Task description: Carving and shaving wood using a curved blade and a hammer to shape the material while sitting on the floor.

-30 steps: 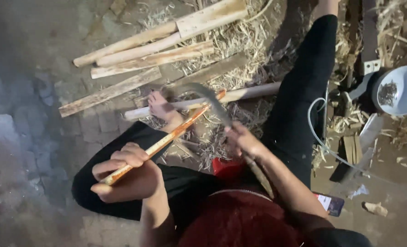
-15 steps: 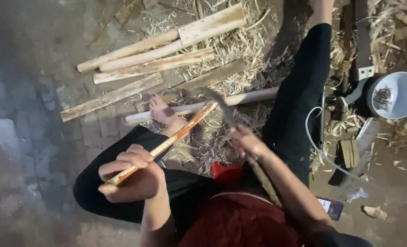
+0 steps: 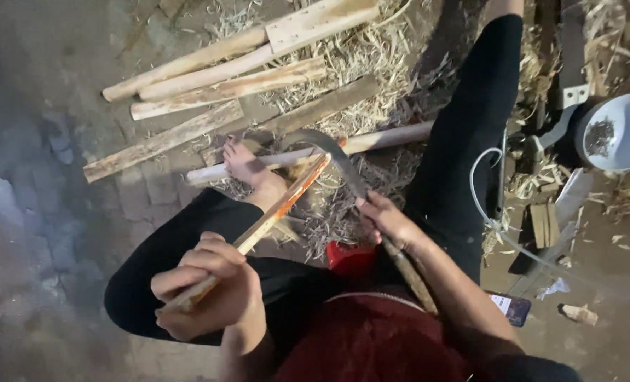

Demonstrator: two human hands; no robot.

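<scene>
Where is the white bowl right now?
The white bowl sits on the ground at the far right of the head view, among wood scraps and shavings, beyond the person's outstretched right leg.

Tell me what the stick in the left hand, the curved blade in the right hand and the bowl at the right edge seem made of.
Stick: wood, pale with an orange-red streak, freshly shaved, judging by the shavings around.
Curved blade: likely metal, dull dark grey; its long handle looks like rough wood.
Bowl: smooth pale blue-white, plastic or enamelled metal; cannot tell which.
</scene>
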